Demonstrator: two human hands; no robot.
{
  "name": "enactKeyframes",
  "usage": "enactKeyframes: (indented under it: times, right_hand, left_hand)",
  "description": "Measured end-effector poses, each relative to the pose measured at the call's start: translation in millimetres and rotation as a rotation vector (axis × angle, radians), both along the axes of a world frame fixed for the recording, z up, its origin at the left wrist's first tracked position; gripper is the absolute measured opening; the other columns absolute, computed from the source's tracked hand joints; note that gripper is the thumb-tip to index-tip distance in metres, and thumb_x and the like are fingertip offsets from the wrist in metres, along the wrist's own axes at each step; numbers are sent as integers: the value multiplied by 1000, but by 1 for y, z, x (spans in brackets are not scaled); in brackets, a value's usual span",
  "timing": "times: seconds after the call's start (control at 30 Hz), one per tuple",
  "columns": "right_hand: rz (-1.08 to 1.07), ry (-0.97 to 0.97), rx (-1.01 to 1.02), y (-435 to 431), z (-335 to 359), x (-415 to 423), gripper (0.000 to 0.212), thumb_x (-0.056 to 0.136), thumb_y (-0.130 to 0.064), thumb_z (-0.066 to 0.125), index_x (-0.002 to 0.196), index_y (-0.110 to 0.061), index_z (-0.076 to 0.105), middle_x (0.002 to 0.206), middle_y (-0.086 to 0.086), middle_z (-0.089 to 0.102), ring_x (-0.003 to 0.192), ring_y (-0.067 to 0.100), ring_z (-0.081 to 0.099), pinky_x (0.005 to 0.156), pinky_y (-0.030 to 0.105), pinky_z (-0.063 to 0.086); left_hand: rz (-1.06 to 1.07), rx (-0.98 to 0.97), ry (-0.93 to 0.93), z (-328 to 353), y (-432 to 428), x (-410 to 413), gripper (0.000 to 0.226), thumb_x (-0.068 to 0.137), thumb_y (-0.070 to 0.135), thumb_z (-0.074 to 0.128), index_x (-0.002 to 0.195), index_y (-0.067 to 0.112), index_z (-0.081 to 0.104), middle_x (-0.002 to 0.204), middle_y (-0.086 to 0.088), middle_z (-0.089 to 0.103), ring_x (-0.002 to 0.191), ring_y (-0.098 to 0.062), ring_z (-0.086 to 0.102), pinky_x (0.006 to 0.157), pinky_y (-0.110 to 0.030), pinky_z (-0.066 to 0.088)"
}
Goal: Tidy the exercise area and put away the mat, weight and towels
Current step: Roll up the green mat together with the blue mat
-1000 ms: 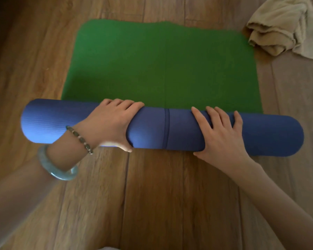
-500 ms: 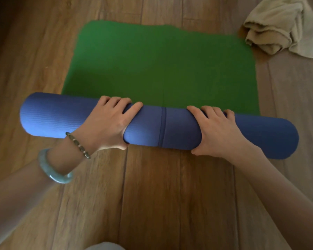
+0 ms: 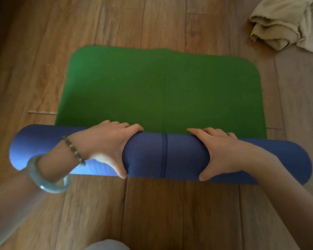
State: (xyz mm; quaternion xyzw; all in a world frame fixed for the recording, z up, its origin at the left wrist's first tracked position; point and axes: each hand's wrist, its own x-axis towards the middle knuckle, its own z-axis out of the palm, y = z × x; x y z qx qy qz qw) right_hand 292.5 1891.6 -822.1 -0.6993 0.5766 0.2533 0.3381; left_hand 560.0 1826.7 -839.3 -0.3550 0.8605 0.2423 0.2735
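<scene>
The exercise mat is partly rolled: its blue outer side forms a thick roll (image 3: 163,156) lying across the floor, and the green inner side (image 3: 161,91) still lies flat beyond it. My left hand (image 3: 105,141) grips the roll left of centre, fingers over the top and thumb on the near side. My right hand (image 3: 222,152) grips it right of centre the same way. A crumpled beige towel (image 3: 282,22) lies on the floor at the far right. No weight is in view.
The wooden plank floor (image 3: 170,213) surrounds the mat on all sides. A pale piece of my clothing (image 3: 107,245) shows at the bottom edge. Two bracelets sit on my left wrist.
Both hands have curled further round the roll. The view has shifted, so the mat and roll now sit lower in the frame. The flat green part looks slightly shorter.
</scene>
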Motion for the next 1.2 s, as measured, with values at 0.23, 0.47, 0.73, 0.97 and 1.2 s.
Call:
enactKeyframes:
  times: [0.23,0.47,0.73,0.97,1.2]
  right_hand:
    - [6,70,-471,34,-21,11,128,30,-58,79,141,-19,30,124,16,56,114,38,55,94,63,39]
    - [51,20,-226,-2,-10,3,118,53,-58,73,144,-33,2,139,-2,31,129,24,30,106,49,26]
    - [40,-1,-120,-26,-4,-3,120,53,-58,76,146,-34,4,138,-3,32,128,23,31,107,46,24]
    - [-23,68,-663,22,-30,-1,115,45,-48,83,143,-18,32,134,19,49,124,39,46,105,57,27]
    - [-32,97,-670,10,-33,-4,111,42,-50,80,139,-21,35,128,17,53,118,37,51,100,57,35]
  left_hand:
    - [207,347,53,4,-29,-5,99,39,47,88,123,43,38,114,21,53,105,-4,51,94,-31,44]
    - [72,-430,145,-3,36,15,137,27,66,82,143,12,31,137,-12,48,122,-33,49,104,-45,34]
    - [113,-659,221,-21,43,4,107,44,44,83,136,7,43,127,-22,55,115,-40,53,98,-52,33]
    - [57,-512,81,-10,0,-2,117,29,59,74,132,14,44,120,-9,58,103,-32,57,84,-42,40]
    - [133,-548,115,-9,11,1,135,21,54,89,140,12,41,142,-22,41,123,-43,46,101,-46,27]
